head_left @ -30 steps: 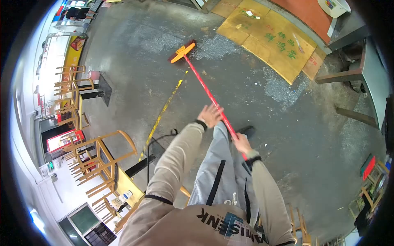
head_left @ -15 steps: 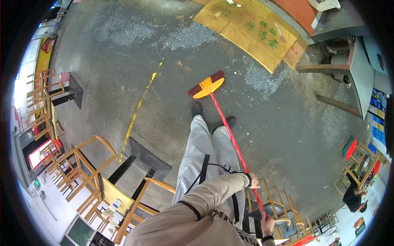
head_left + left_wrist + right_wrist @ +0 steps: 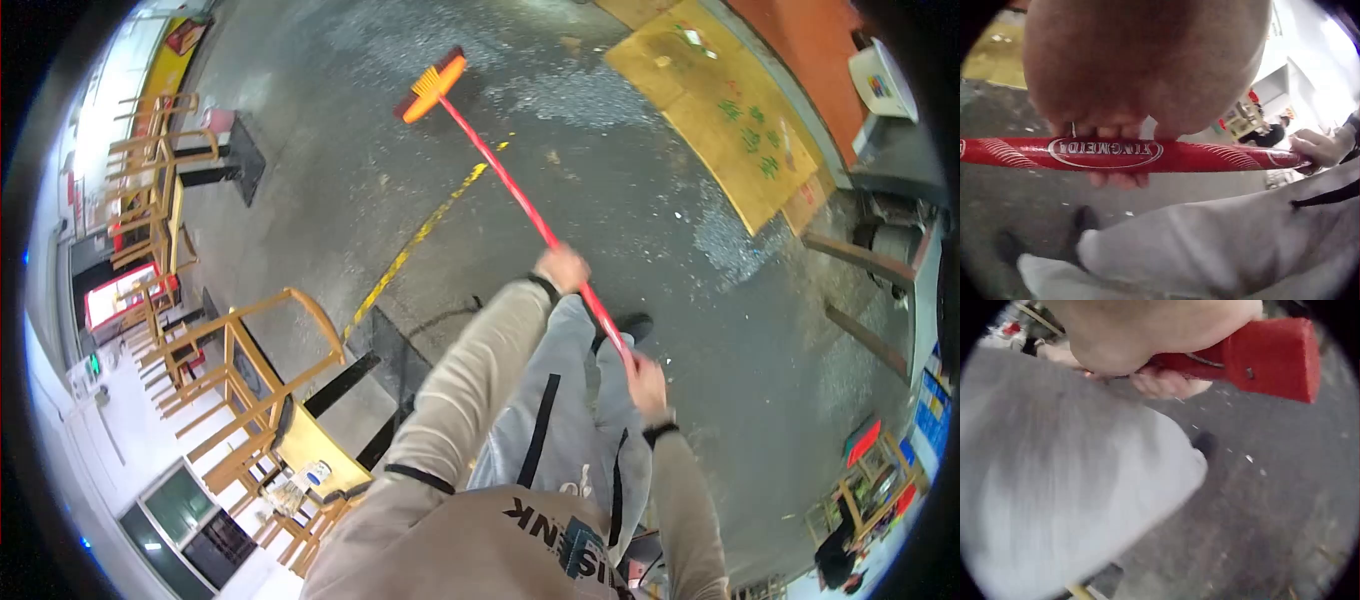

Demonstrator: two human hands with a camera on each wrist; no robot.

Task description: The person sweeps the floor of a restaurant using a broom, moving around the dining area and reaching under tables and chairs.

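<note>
A broom with a long red handle (image 3: 500, 180) and an orange-and-red head (image 3: 430, 85) reaches out over the grey concrete floor, its head far ahead to the left. My left hand (image 3: 562, 268) grips the handle midway, fingers curled round the printed red shaft (image 3: 1104, 154). My right hand (image 3: 645, 385) grips the handle's top end (image 3: 1266, 356), just above my grey trouser leg (image 3: 560, 420). In the left wrist view the right hand (image 3: 1316, 147) shows at the far end of the shaft.
Wooden chairs (image 3: 240, 360) and a black table base (image 3: 390, 370) stand close on my left. A yellow line (image 3: 420, 240) crosses the floor. Flattened cardboard (image 3: 740, 120) lies ahead on the right, with metal table legs (image 3: 860, 290) beyond it.
The broom head, which lay near my feet half a second ago, has swung far forward and left. Both hands have come up from beside my hip to in front of my body.
</note>
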